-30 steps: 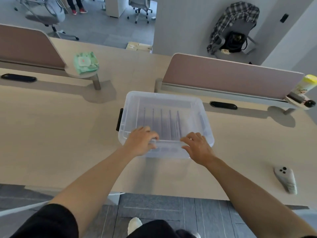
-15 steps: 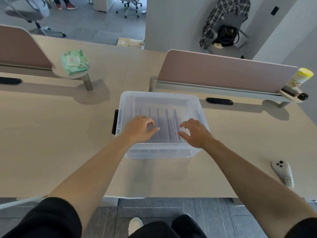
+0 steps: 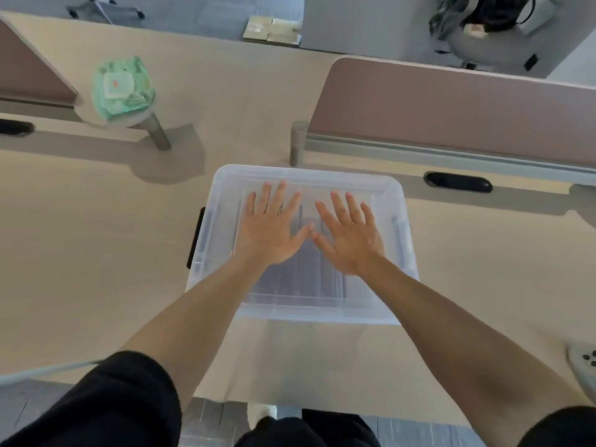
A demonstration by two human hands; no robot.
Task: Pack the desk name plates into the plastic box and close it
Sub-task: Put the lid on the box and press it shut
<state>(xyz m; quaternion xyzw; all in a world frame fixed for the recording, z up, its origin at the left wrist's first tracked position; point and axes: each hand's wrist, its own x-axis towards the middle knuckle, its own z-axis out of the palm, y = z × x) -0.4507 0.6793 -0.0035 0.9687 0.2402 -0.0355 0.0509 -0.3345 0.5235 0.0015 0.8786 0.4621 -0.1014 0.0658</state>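
A clear plastic storage box point(image 3: 322, 314) sits in the middle of the frame on the pale wooden desk point(image 3: 96, 253), with its translucent lid point(image 3: 322, 176) lying over the top. Whether the lid is fully snapped down cannot be told.

Both hands lie palm down on the lid, side by side. The left hand point(image 3: 274, 233) covers the left half, its fingers point(image 3: 281, 198) straight and spread, grasping nothing. The right hand point(image 3: 350, 240) covers the right half, its fingers point(image 3: 338, 208) likewise straight and fanned, grasping nothing. The two thumb tips meet or nearly meet at the centre of the lid.

Through the cloudy plastic, just below the palms, the desk name plates point(image 3: 309, 285) show as a row of dim upright slats standing inside the box; their number is hard to make out. A black latch handle point(image 3: 195, 243) runs along the box's left side.

In the upper left of the frame a green pack of wet wipes point(image 3: 121, 87) rests on a small round shelf point(image 3: 129, 119) raised on a post. In the upper right stands a dusty-pink divider panel point(image 3: 451, 108), with a black oval cable port point(image 3: 458, 182) in the desk just below it. A white handheld controller point(image 3: 583, 366) lies at the lower right edge, well apart from the box. Black sleeves point(image 3: 113, 408) fill the bottom corners.
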